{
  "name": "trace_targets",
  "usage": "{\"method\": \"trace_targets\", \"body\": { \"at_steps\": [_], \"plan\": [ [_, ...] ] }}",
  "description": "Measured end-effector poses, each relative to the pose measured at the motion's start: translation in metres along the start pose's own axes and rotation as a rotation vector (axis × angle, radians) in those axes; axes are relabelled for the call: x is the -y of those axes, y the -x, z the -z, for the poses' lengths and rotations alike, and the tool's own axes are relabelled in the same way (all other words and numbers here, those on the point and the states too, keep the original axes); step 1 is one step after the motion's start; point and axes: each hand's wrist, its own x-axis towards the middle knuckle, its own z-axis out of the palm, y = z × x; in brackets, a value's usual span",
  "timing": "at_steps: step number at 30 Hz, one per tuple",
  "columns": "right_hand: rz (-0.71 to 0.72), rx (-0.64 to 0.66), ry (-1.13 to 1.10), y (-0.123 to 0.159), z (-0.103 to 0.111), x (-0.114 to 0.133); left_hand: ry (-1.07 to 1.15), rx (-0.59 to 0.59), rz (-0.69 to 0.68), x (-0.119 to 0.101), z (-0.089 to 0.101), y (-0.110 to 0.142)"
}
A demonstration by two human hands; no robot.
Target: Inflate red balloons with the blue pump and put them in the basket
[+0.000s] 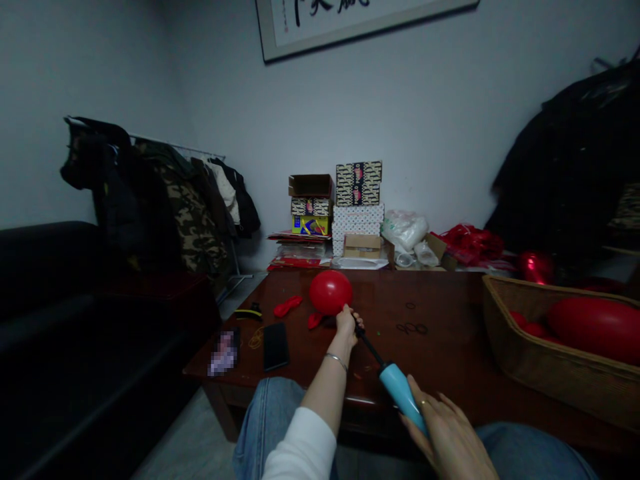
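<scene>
A: How does the balloon look in front of you?
B: Your red balloon (331, 292) is round, glossy and partly filled, with a pale highlight. It sits over the far middle part of the brown table (450, 363), its neck toward you.

A: And your grip?
B: Your left hand (349, 323) is closed on the balloon's neck, at the pump's black tip. Your right hand (450, 433) is wrapped around the light-blue barrel of the pump (401, 392), which slants down toward your right. You can't tell whether the balloon touches the tabletop.

A: What lies around it?
B: Just left of it is a limp red balloon (287, 307); nearer you, a dark flat device (276, 346) lies close to the left edge.

A: Where have you room?
B: To your right, a broad stretch of tabletop, with a few dark rings (418, 329) on it, runs to the wicker basket (545, 370) filling the right end. Past the far edge, stacked boxes (359, 229) bound your reach; the near edge runs beneath your forearm and the pump.
</scene>
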Motion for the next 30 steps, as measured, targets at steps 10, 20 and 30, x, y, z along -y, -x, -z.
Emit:
{"method": "trace_targets", "body": {
  "at_steps": [10,20,30],
  "plan": [
    [-0.053,0.034,0.026,-0.045,-0.003,0.003,-0.002,0.020,0.012,0.013,-0.011,0.015],
    [-0.095,0.059,0.048,-0.061,-0.011,0.019,-0.052,-0.002,-0.003,0.013,-0.011,0.017],
    [-0.007,-0.021,0.022,-0.007,-0.010,0.002,-0.019,-0.023,-0.017,0.008,0.002,0.003]
  ]
}}
